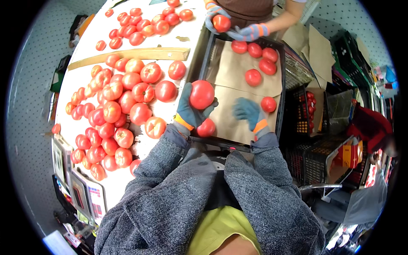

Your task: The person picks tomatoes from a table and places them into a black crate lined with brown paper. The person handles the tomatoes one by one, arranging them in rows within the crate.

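A large red tomato (202, 94) rests in my gloved left hand (188, 108), over the left edge of a black plastic crate (208, 60). My right hand (248, 111), in a matching grey-blue glove with an orange cuff band, is blurred above the crate; I see nothing held in it. Brown paper (232, 118) lines the crate. One tomato (206, 127) lies in the near left corner beneath my left wrist, and another tomato (268, 104) is just right of my right hand. Several more tomatoes (253, 77) lie towards the crate's far right side.
A heap of tomatoes (111, 111) covers the white table (118, 191) at left; a wooden strip (127, 57) separates it from a farther group (137, 28). Across the crate, a co-worker's gloved hands (245, 32) hold a tomato (221, 23). Black crates (306, 156) stand at right.
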`<state>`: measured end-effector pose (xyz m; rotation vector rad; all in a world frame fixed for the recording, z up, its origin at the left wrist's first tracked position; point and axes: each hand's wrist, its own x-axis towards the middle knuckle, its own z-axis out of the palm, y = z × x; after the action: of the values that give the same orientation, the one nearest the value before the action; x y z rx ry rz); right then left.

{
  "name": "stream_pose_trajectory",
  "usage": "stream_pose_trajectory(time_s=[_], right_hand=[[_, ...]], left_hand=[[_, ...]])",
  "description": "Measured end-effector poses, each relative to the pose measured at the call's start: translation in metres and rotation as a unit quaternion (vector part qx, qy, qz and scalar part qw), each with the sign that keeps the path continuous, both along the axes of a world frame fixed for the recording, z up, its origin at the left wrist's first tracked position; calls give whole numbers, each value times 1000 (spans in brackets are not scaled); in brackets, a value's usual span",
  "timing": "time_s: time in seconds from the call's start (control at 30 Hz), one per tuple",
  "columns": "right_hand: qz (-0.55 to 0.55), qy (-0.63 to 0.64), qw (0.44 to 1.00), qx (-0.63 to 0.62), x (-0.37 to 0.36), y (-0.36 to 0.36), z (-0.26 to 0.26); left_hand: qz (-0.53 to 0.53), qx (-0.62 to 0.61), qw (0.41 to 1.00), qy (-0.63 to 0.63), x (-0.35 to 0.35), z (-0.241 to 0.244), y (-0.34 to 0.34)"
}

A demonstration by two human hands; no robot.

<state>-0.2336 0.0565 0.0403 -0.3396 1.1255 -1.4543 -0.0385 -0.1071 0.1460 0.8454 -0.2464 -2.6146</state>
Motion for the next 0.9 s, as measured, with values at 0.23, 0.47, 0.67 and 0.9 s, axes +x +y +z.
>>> stream_pose_trajectory(time_s=[0.23, 0.47, 0.67, 0.9], right_hand=[[102, 743, 555, 359, -69, 18, -8], [263, 717, 455, 458, -66, -1, 5], [28, 416, 878, 237, -120, 13, -54], [4, -194, 974, -114, -10, -34, 26]], left_hand=[[55, 34, 996, 69, 43, -12, -21], [273, -219, 912, -213, 171, 26, -44], [450, -272, 792, -310, 281, 67, -80], [290, -377, 633, -612, 477, -31, -212]])
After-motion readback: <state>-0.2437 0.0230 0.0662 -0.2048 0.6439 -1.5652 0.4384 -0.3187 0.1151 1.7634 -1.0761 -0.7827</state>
